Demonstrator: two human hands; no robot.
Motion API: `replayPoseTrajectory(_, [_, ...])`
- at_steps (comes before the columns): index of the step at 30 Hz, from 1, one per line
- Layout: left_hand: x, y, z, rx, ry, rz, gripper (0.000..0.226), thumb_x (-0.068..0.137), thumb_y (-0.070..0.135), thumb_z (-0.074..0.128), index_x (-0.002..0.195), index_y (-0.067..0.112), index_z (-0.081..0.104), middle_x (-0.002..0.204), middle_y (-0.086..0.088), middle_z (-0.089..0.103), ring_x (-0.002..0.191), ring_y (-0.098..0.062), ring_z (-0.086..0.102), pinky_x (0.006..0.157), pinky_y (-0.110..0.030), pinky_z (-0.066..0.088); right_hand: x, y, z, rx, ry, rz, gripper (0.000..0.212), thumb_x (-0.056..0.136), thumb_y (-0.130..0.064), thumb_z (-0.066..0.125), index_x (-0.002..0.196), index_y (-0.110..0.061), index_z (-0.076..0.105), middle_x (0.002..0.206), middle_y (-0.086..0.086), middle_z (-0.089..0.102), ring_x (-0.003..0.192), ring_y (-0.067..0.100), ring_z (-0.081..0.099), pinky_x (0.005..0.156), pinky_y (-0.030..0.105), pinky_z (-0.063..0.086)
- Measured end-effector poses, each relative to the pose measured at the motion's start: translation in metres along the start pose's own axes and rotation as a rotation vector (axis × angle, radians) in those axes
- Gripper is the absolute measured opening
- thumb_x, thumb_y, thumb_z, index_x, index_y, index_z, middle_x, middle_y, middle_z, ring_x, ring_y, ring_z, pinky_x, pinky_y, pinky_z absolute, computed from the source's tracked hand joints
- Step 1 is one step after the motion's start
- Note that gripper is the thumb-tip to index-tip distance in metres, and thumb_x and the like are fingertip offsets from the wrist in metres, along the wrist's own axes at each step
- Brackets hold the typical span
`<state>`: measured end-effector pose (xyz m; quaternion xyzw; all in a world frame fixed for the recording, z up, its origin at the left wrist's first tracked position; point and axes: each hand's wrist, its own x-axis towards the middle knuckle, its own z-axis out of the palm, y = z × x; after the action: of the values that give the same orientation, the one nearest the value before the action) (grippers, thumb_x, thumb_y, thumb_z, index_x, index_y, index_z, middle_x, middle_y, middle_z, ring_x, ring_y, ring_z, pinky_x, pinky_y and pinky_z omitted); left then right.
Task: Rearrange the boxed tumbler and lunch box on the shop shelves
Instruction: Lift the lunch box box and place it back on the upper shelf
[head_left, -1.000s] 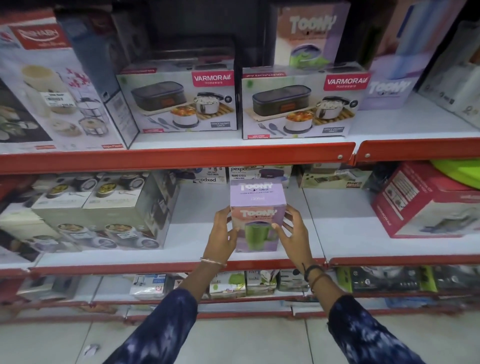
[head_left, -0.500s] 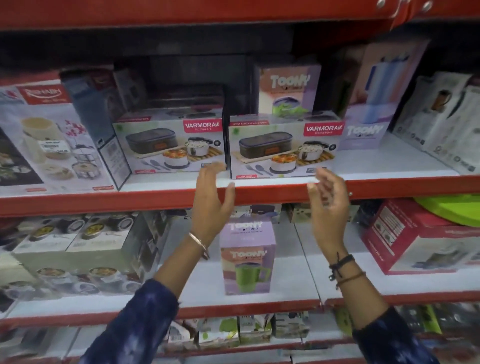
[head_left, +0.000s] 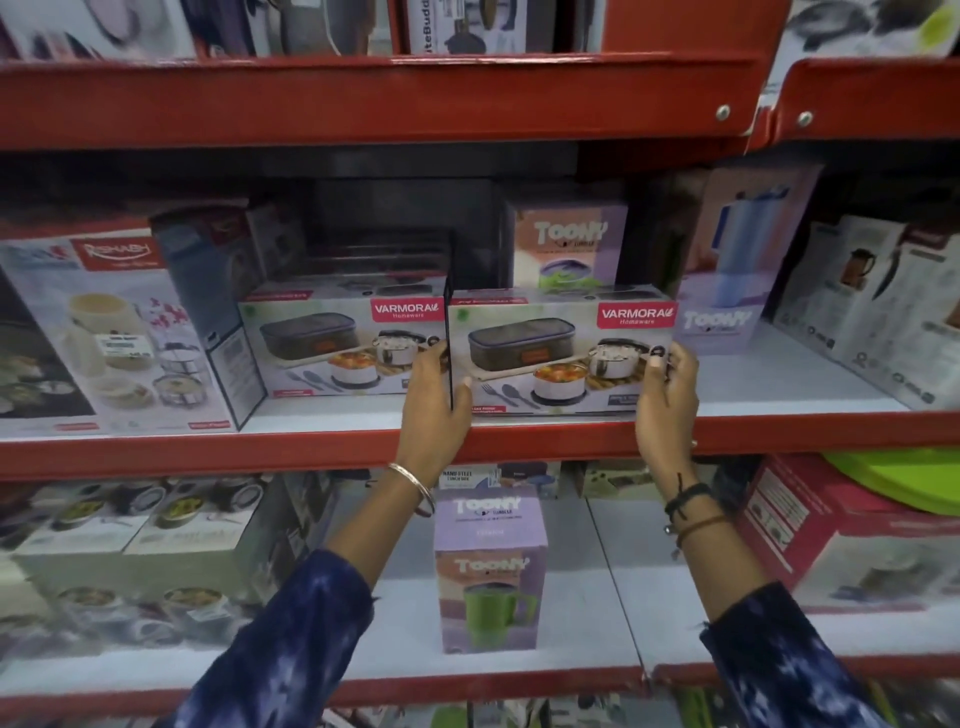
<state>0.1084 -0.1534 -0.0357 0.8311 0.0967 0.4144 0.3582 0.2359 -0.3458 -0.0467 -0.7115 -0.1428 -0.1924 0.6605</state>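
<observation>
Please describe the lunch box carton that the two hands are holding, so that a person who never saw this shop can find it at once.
Find the middle red shelf. Two identical Varmora lunch box cartons stand there side by side; take the right-hand carton, in front of a purple Toony box. Unlike its twin, it is gripped at its ends by the left hand and the right hand.

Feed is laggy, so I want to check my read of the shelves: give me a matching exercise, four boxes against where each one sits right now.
Things:
1. Right Varmora lunch box
2. Left Varmora lunch box
3. Toony tumbler box with green mug
4. Red box

Places:
A. Lower shelf, far right
B. Middle shelf, held at both ends by the left hand and right hand
C. Lower shelf, standing alone between the arms
D. Middle shelf, just left of the held box

Pairs: 1-B, 2-D, 3-C, 4-A
</observation>
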Motion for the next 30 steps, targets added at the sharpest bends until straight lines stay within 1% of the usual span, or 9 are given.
replayPoseTrajectory(3, [-0.010,0.011,-0.017,-0.056,0.106,0.060,0.041,0.094,0.016,0.050,0.133,0.014,0.039,0.125,0.005,0.043,0.119,-0.016,0.045,0.103,-0.043,0.044,-0.014,-0.009,-0.004,0.085,0.075,-0.087,0.035,0.101,-0.024,0.040,0.133,-0.013,0.043,0.134,0.008,0.052,0.117,0.017,0.051,0.098,0.021,0.043])
replayPoseTrajectory(6, [-0.020,0.021,-0.038,-0.089,0.211,0.061,0.040,0.093,0.021,0.050,0.132,0.019,0.041,0.125,0.008,0.043,0.118,-0.015,0.047,0.098,-0.047,0.048,-0.029,-0.028,-0.006,0.151,0.088,-0.167,0.033,0.100,-0.019,0.042,0.133,-0.017,0.045,0.134,0.005,0.051,0.117,0.012,0.050,0.091,0.005,0.040])
replayPoseTrajectory(8, [-0.028,0.023,-0.053,-0.097,0.261,0.040,0.040,0.091,0.023,0.050,0.130,0.024,0.041,0.127,0.007,0.045,0.117,-0.012,0.046,0.098,-0.045,0.047,-0.041,-0.039,-0.005,0.176,0.081,-0.226,0.033,0.098,-0.019,0.045,0.131,-0.020,0.047,0.131,0.003,0.051,0.118,0.013,0.050,0.092,0.007,0.040])
replayPoseTrajectory(11, [-0.045,0.017,-0.072,-0.001,0.323,0.027,0.043,0.091,0.023,0.050,0.133,0.016,0.045,0.132,-0.005,0.051,0.124,-0.021,0.046,0.104,-0.044,0.041,-0.060,-0.045,-0.002,0.177,0.063,-0.264,0.031,0.095,-0.020,0.049,0.127,-0.022,0.051,0.124,0.001,0.053,0.116,0.014,0.052,0.096,0.018,0.044])
replayPoseTrajectory(15, [-0.072,0.008,-0.088,0.078,0.365,-0.005,0.045,0.091,0.025,0.048,0.135,0.017,0.044,0.124,-0.002,0.052,0.115,-0.019,0.049,0.091,-0.022,0.039,-0.089,-0.039,0.005,0.160,0.053,-0.248,0.034,0.093,-0.021,0.050,0.126,-0.012,0.054,0.117,0.003,0.053,0.108,0.000,0.051,0.093,0.016,0.042])
replayPoseTrajectory(17, [-0.086,0.000,-0.093,0.096,0.355,-0.041,0.046,0.090,0.027,0.047,0.136,0.020,0.043,0.122,-0.005,0.053,0.111,-0.022,0.051,0.084,-0.030,0.044,-0.102,-0.035,0.009,0.180,0.039,-0.250,0.033,0.093,-0.016,0.051,0.125,-0.012,0.054,0.114,0.002,0.053,0.105,-0.010,0.050,0.090,0.008,0.040])
replayPoseTrajectory(21, [-0.103,-0.015,-0.102,0.131,0.341,-0.114,0.047,0.088,0.030,0.047,0.135,0.023,0.044,0.117,-0.004,0.052,0.105,-0.025,0.055,0.072,-0.037,0.051,-0.121,-0.028,0.017,0.212,0.010,-0.201,0.035,0.090,-0.019,0.053,0.125,-0.019,0.055,0.107,-0.014,0.050,0.099,0.005,0.055,0.087,0.011,0.044])
replayPoseTrajectory(25, [-0.113,-0.025,-0.110,0.139,0.304,-0.136,0.049,0.087,0.035,0.044,0.134,0.019,0.045,0.120,-0.005,0.053,0.108,-0.025,0.054,0.079,-0.038,0.051,-0.134,-0.027,0.021,0.215,0.018,-0.206,0.037,0.087,-0.034,0.053,0.123,-0.025,0.054,0.107,-0.016,0.050,0.100,-0.001,0.054,0.089,0.012,0.044])
replayPoseTrajectory(30, [-0.116,-0.030,-0.123,0.120,0.314,-0.108,0.047,0.089,0.031,0.047,0.134,0.017,0.046,0.116,-0.003,0.053,0.101,-0.016,0.053,0.079,-0.036,0.051,-0.147,-0.034,0.029,0.209,0.032,-0.229,0.038,0.087,-0.034,0.051,0.124,-0.025,0.054,0.108,-0.017,0.048,0.100,0.000,0.053,0.087,0.016,0.046])
